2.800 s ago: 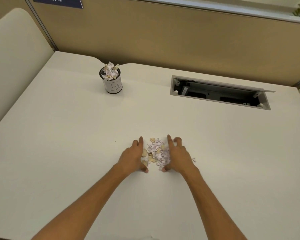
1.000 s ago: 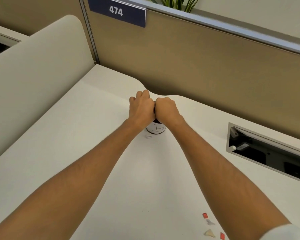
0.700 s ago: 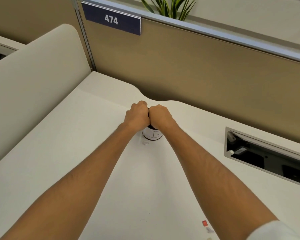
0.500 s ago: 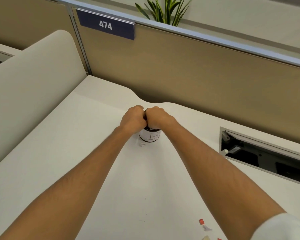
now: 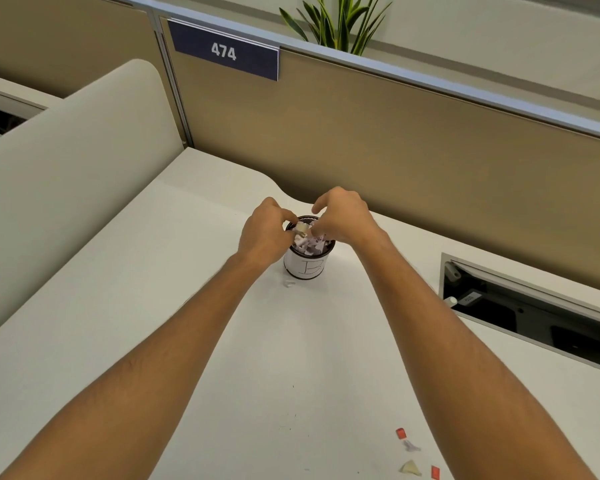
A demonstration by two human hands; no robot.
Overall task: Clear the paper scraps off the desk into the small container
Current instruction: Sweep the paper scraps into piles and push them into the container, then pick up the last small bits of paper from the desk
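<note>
The small container (image 5: 305, 267), a white cylinder with a dark rim and a "B" drawn on it, stands near the desk's back edge. It is heaped with paper scraps (image 5: 309, 242). My left hand (image 5: 264, 233) hovers at its left rim with curled fingers pinching a beige scrap. My right hand (image 5: 343, 220) is over the right rim, fingers loosened and apart. One white scrap (image 5: 288, 283) lies on the desk just left of the container. Several red, white and beige scraps (image 5: 409, 455) lie at the near right.
A tan partition (image 5: 413, 147) with a "474" sign (image 5: 224, 51) runs behind the desk, and a cream divider (image 5: 66, 161) rises on the left. An open cable tray (image 5: 534, 313) is sunk into the desk at the right. A plant (image 5: 336, 22) shows above the partition.
Both hands carried the gathered pile from the near desk to the container. Pressed together as fists half a second ago, they have now parted and scraps show in the container.
</note>
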